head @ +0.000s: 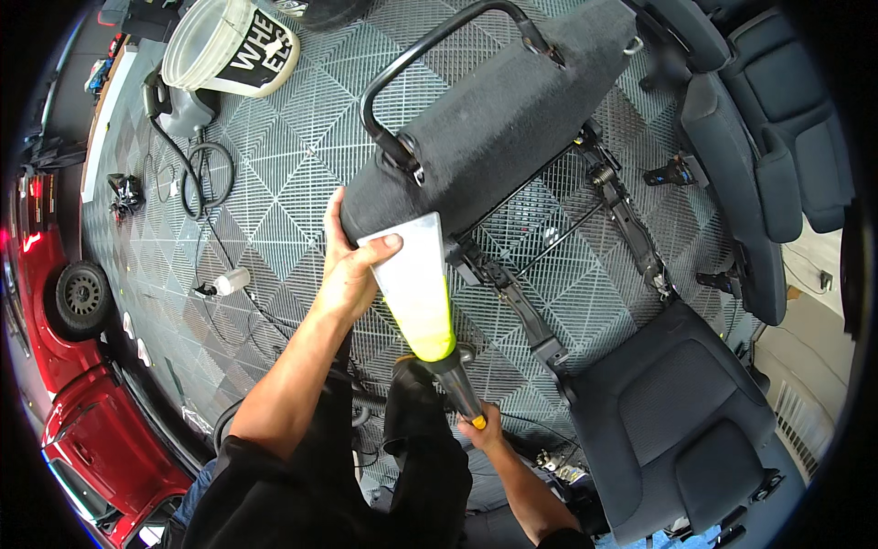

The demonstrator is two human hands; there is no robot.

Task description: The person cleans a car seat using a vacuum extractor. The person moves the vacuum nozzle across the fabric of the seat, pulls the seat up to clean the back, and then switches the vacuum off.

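A removed vehicle seat lies on the floor, its dark grey carpeted section (pixel 507 130) ahead of me with a bent black metal bar (pixel 411 58) above it. An upholstery extractor nozzle (pixel 415 295), with a wide clear head and yellow-green neck, rests its broad end against the near left end of that section. My left hand (pixel 343 274) has its thumb on the clear head, while its fingers reach around the carpeted end. Lower down, my right hand (pixel 485 427) grips the grey tube (pixel 458 384) near its yellow tip. Part of the right hand is hidden behind the tube.
Metal seat rails (pixel 624 219) join the carpeted section to a cloth seat part (pixel 672 405). More seats (pixel 727 158) stand at right. A white bucket (pixel 226 41), a corded sprayer with hose (pixel 185 113) and a bottle (pixel 232 281) occupy the tiled floor. A red vehicle (pixel 103 439) stands left.
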